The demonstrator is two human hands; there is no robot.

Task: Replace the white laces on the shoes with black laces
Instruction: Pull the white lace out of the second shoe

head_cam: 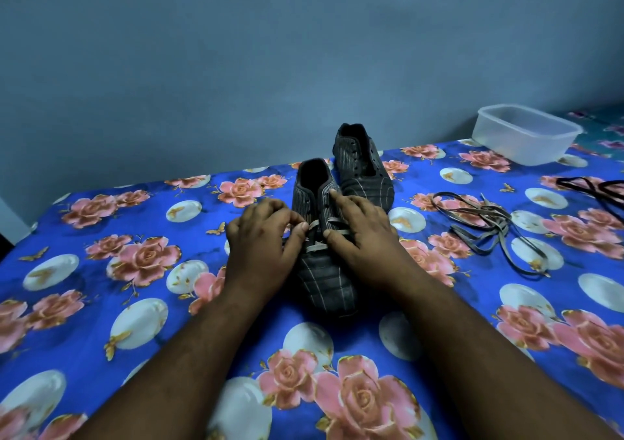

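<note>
Two dark striped shoes stand on the flowered blue cloth. The near shoe points toward me and carries a white lace in its lower eyelets. My left hand pinches that lace at the shoe's left side with thumb and curled fingers. My right hand rests on the shoe's right side, forefinger stretched along the eyelets, thumb on the lace. The far shoe has no lace. A removed white lace lies loose to the right. Black laces lie at the right edge.
A clear plastic container stands at the back right of the cloth-covered surface. A blue-grey wall rises just behind the shoes. The surface's back-left corner drops off near the left edge.
</note>
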